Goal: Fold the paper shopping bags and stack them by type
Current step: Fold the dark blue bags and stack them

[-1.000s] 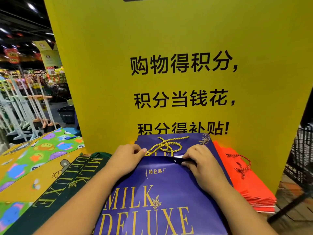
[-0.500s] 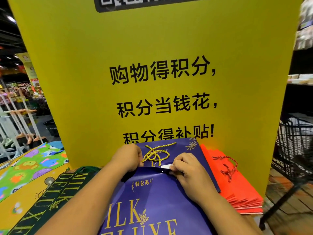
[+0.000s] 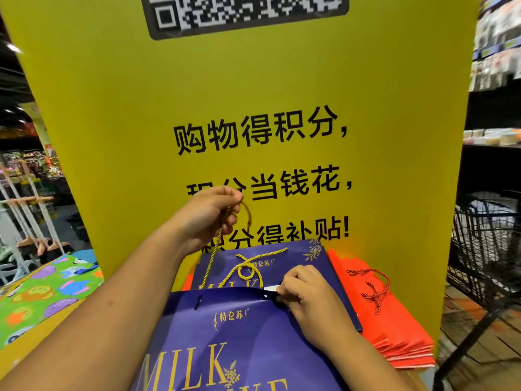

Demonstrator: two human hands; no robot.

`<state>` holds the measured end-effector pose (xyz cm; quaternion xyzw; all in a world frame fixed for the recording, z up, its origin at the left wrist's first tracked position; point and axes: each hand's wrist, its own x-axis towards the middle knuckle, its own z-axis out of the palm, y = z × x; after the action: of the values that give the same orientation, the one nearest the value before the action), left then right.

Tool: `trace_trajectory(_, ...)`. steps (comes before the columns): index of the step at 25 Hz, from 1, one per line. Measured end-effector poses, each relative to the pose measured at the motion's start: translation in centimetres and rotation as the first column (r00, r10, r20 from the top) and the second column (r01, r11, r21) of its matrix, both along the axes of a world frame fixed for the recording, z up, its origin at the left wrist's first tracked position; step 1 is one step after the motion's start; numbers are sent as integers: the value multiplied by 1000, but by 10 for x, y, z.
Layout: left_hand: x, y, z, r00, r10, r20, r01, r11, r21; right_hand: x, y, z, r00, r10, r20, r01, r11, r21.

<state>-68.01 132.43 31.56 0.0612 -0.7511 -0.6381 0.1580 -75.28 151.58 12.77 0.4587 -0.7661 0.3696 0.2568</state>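
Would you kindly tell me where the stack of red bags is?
In the head view, the stack of red bags lies lower right, just right of the purple bags, at the yellow sign's foot.

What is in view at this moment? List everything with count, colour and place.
near bag: one, purple with gold lettering, front centre.
far bag: one showing, purple, flat behind the near bag, with a gold handle lying on it.
red bags: a stack, count unclear, red-orange, right of the purple ones, with a red cord on top.
cord: one, gold, held up from behind the near bag's rim.
sign: one, yellow with black text and a QR code, upright behind the bags.
mat: one, green with cartoon figures, left.
cart: one, black wire, right.
shelves: right background, goods blurred.
left hand: raised, pinches the cord.
right hand: pinches the near bag's rim.
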Motion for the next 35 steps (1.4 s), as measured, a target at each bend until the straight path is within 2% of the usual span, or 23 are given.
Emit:
trace_trajectory(3,-1,15,27,997,-11,-76,7,999,-50,-1,0,0,1000,-4,16,3,1000,16)
trace_trajectory(10,1,29,50,969,29,-244,-32,999,-10,-5,-2,-5,1000,-2,10,3,1000,-18)
trace_trajectory(14,3,28,45,953,56,-298,-101,985,-139,-5,-3,-6,1000,6,14,-5,999,-36)
trace_trajectory(16,0,25,27,963,63,-262,-130,960,-248,-4,-2,-4,1000,1,14,-1,1000,-26)
trace_trajectory(18,-4,17,-3,983,23,-182,-91,922,-376,-3,-1,-2,1000,6,17,-6,1000,-21)
trace_trajectory(22,-9,-2,-72,990,-106,96,143,772,-619,-3,-1,-2,999,34,29,-33,999,-42)
trace_trajectory(24,-7,-5,-92,982,-103,156,182,714,-676,-2,-1,-2,999,44,21,-43,998,-54)
trace_trajectory(27,-2,0,-98,976,-129,176,216,697,-684,-1,3,-2,996,90,-16,-91,993,-71)
trace_trajectory(30,5,-1,-99,964,-129,231,261,614,-745,1,4,-3,983,125,131,-107,984,-141)
trace_trajectory(32,10,-4,-103,959,-135,248,277,613,-739,-1,4,1,953,117,280,-87,989,-116)
trace_trajectory(35,15,-4,-106,964,-123,238,262,621,-739,-6,7,8,889,192,416,-183,981,-62)
